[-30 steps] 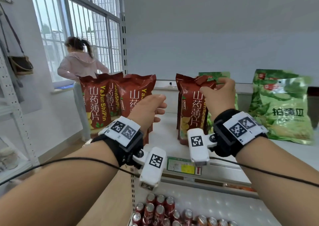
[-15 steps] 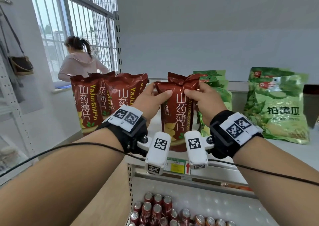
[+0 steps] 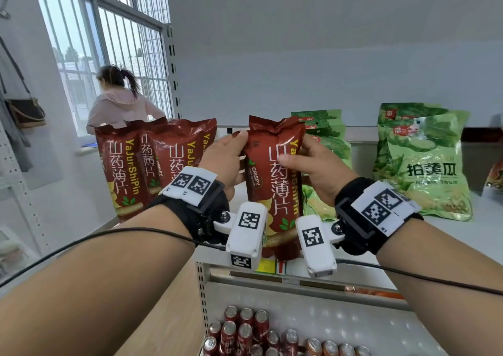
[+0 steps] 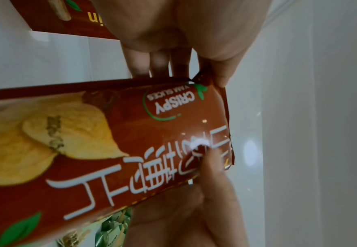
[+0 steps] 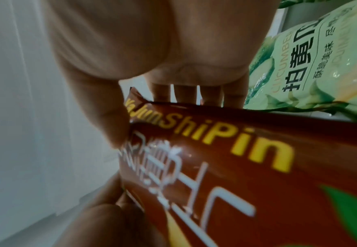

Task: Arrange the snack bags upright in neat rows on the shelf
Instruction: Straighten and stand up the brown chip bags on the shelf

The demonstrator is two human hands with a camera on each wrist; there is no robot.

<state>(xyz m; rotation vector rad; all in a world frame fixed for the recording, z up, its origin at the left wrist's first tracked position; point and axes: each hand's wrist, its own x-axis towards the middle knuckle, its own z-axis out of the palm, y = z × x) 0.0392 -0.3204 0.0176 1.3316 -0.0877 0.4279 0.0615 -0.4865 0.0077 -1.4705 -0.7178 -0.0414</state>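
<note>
A red-brown yam-chip bag (image 3: 275, 181) stands upright at the front of the white top shelf (image 3: 462, 236), held between both hands. My left hand (image 3: 226, 159) pinches its upper left edge, thumb in front and fingers behind, as the left wrist view shows on the bag (image 4: 131, 142). My right hand (image 3: 310, 162) grips the upper right side of the bag (image 5: 236, 167) the same way. Three more red-brown bags (image 3: 152, 165) stand in an overlapping row to the left. Green cucumber-snack bags (image 3: 326, 143) stand behind the held bag, partly hidden.
A large green cucumber bag (image 3: 424, 162) leans upright at the right of the shelf. Several red drink cans (image 3: 245, 334) fill the shelf below. A person (image 3: 119, 102) stands at the barred window on the left. A bag (image 3: 24, 110) hangs on the left wall.
My left hand came over from the row on the left and took the bag's left edge. Both hands have shifted the bag left and toward the shelf front.
</note>
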